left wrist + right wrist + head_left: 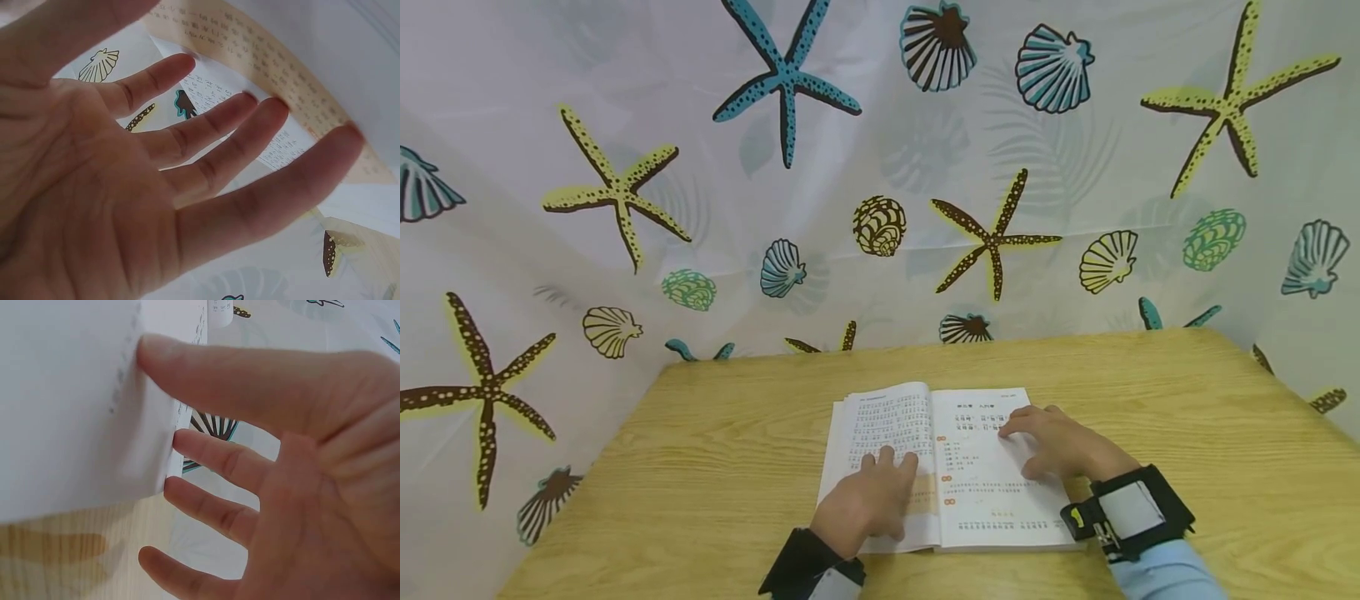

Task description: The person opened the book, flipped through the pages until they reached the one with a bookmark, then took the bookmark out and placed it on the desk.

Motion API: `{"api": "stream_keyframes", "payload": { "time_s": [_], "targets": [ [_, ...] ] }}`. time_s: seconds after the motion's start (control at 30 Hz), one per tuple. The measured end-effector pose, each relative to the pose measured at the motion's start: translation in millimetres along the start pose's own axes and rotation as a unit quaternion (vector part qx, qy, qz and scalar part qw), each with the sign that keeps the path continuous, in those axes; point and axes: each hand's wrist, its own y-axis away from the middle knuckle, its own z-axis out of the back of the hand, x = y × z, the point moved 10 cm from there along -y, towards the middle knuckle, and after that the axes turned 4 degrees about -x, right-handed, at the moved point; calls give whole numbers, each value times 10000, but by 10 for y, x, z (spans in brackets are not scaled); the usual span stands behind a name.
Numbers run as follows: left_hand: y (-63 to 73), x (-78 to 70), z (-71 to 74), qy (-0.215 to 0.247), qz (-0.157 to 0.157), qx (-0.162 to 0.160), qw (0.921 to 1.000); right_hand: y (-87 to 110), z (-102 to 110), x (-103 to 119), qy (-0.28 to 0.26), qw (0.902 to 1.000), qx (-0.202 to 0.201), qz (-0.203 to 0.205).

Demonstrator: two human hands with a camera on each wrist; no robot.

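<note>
An open book (937,467) lies on the tabletop (715,483). The left grip (868,502), fingers spread, rests on its left page; the right grip (1063,446), likewise spread, touches the right page's outer side.

Book open on the counter, a hand over each half.
In the head view, the counter (722,467) spans the lower part of the frame, with a cloth (820,200) behind it across the top and along both sides. The book (985,500) lies at lower centre, its spine between a left and a right page. The left hand (868,500) is over the lower part of the left page, a strap (811,560) behind it at the bottom edge. The right hand (1067,446) is over the outer side of the right page, with a wrist device (1131,510) to its lower right and a sleeve (1165,573) below that.
</note>
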Motion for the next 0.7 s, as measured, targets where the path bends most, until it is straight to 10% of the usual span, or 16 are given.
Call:
{"api": "stream_keyframes", "payload": {
  "time_s": [0.7],
  "targets": [
    [-12, -8, 2, -96, -78, -51, 9999, 25, 14, -309, 256, 9926, -65, -1181]
  ]
}}
